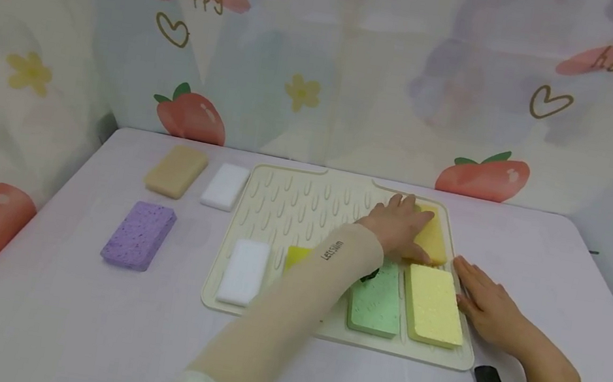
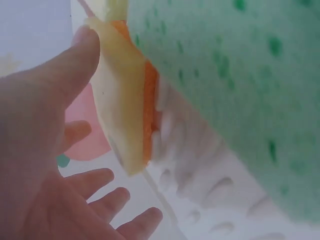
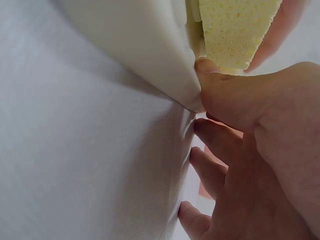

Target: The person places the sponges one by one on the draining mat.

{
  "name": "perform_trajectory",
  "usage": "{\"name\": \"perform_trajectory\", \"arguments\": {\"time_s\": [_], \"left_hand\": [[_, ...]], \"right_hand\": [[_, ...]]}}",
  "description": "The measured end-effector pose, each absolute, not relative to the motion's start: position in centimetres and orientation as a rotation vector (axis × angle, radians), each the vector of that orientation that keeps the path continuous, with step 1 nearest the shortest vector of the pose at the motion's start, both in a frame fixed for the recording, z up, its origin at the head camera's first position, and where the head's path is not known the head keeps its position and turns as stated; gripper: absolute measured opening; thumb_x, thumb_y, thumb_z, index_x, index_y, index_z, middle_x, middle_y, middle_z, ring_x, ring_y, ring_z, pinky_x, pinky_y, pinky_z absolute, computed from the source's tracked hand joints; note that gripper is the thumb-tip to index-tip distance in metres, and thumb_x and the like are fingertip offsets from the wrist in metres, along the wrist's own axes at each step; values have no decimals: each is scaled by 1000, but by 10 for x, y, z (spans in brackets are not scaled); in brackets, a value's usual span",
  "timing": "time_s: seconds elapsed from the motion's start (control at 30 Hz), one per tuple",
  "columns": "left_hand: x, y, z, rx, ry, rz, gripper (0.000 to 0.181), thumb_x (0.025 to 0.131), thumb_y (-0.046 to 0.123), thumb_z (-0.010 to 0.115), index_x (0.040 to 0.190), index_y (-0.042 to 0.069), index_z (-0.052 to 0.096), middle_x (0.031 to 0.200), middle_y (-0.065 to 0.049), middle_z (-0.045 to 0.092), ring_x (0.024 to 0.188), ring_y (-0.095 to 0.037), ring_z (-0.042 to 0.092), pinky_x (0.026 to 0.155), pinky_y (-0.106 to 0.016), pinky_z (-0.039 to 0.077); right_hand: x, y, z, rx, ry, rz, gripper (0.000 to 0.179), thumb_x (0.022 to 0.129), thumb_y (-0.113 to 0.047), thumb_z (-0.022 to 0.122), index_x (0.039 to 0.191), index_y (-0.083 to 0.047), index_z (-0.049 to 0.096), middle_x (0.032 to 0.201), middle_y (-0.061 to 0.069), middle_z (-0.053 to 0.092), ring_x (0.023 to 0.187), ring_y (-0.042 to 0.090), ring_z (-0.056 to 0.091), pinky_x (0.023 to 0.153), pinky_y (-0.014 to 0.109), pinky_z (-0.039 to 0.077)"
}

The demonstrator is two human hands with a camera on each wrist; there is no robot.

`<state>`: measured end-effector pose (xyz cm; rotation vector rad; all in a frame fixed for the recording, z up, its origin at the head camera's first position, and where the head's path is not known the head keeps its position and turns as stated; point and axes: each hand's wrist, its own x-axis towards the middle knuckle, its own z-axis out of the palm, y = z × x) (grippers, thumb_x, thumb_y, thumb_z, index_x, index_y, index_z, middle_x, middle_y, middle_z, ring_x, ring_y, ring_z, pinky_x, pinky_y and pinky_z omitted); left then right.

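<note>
My left hand [image 1: 399,225] reaches across a cream ridged mat [image 1: 301,184] to a yellow sponge [image 1: 435,236] at its back right corner. In the left wrist view this sponge shows an orange layer [image 2: 149,115]; the thumb [image 2: 87,52] touches its end and the other fingers are spread. Beside the mat's right edge, my right hand [image 1: 491,304] rests with extended fingers, its thumb [image 3: 220,85] at the mat's rim. A pale yellow sponge [image 1: 434,306] and a green sponge [image 1: 376,300] lie on the mat's front right, close to both hands.
On the mat's front left lies a white sponge [image 1: 243,272]; another yellow one [image 1: 297,255] is mostly hidden by my left forearm. Left of the mat are a tan sponge [image 1: 175,171], a white block [image 1: 225,185] and a purple sponge [image 1: 139,235]. A printed curtain [image 1: 357,93] stands behind the table.
</note>
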<state>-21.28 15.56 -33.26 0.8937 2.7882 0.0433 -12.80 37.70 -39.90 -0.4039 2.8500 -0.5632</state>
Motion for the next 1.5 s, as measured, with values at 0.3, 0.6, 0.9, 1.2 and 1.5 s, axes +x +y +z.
{"name": "perform_trajectory", "arguments": {"time_s": [0.3,0.6,0.9,1.2,1.5], "left_hand": [[-222,139,-326,976,2758,57,75,94,61,50,158,34,21,167,-4,12,154,-26,12,121,-37,30],[-228,109,-327,1023,2774,108,78,95,56,56,158,27,20,166,-9,13,154,-30,11,121,-37,31],[-228,80,-323,1027,2761,202,83,94,54,58,160,24,17,167,-10,11,154,-30,10,123,-40,28],[-224,47,-317,1055,2785,284,81,95,47,62,159,21,20,166,-12,14,154,-32,12,122,-40,29],[-220,19,-324,1123,2822,291,77,96,43,62,157,16,24,163,-14,21,151,-33,20,122,-39,29]], "right_hand": [[-125,379,-400,-376,2836,-575,68,103,-18,49,156,4,12,156,36,20,141,60,16,104,82,11],[-127,377,-401,-374,2829,-590,69,104,-20,48,157,2,11,157,35,18,142,59,14,105,82,9],[-126,375,-400,-378,2830,-600,69,103,-19,49,156,4,11,157,36,19,142,59,15,105,82,9],[-126,375,-400,-400,2843,-598,67,104,-18,48,156,4,12,156,37,20,141,60,16,104,83,10],[-126,374,-399,-401,2844,-591,66,103,-15,48,156,5,14,155,37,20,141,61,17,103,83,11]]}}
